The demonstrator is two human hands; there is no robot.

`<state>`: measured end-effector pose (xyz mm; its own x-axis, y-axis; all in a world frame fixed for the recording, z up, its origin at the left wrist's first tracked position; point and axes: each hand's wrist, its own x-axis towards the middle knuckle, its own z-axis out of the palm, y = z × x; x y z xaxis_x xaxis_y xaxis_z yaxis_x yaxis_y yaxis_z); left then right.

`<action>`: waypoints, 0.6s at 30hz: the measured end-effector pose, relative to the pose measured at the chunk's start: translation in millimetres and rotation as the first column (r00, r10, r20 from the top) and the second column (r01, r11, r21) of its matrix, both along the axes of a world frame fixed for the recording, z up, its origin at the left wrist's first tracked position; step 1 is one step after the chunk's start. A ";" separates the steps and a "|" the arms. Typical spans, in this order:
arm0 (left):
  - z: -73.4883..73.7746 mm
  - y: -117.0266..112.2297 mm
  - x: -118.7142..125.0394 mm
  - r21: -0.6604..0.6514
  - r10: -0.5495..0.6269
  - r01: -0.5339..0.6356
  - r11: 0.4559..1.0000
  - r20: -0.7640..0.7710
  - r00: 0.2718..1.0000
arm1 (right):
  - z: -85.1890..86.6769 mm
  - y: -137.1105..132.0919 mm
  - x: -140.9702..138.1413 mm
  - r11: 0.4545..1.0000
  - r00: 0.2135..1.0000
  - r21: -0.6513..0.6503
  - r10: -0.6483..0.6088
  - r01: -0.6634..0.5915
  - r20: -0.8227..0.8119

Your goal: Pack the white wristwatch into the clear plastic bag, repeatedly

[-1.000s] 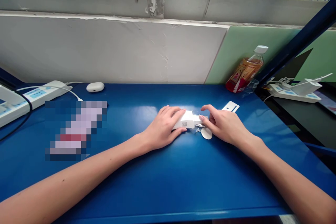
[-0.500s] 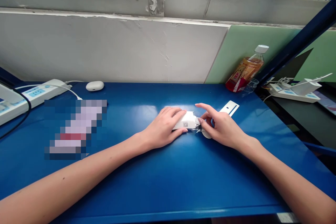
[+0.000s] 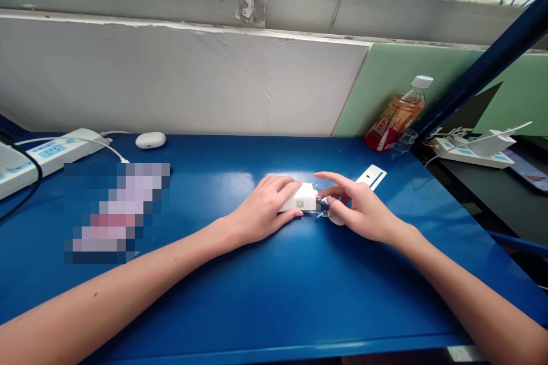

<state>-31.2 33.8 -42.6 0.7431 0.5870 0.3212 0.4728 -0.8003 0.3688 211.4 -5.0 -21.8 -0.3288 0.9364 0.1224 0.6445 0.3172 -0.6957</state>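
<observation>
On the blue desk, my left hand (image 3: pixel 268 199) is closed around a small white box (image 3: pixel 305 197) with a square printed code on its side. Clear plastic film sticks out at the box's right end. My right hand (image 3: pixel 359 199) is at that end, index finger stretched out above it and middle finger reaching to the film; the thumb is bent and apart. Partly hidden beneath the right hand lies a rounded white piece (image 3: pixel 337 219). Behind that hand is a flat white slotted piece (image 3: pixel 373 175); whether the two are joined is hidden.
To the left are a blurred-out phone-like shape (image 3: pixel 124 205), a white earbud case (image 3: pixel 150 140) and a power strip (image 3: pixel 55 149) with cables. A drink bottle (image 3: pixel 396 120) leans at the back right, near a blue post (image 3: pixel 483 63). Another power strip (image 3: pixel 471 151) sits beyond.
My right fingers have shifted at the box's end: the middle finger now stretches to the film and the thumb has drawn back. The left hand keeps its hold. The view moved slightly.
</observation>
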 end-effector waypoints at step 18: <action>2.3 -1.9 2.9 -0.026 -0.003 -0.006 1.000 -0.303 0.953 | 5.7 7.7 9.8 0.979 0.971 0.122 -0.179 0.160 0.160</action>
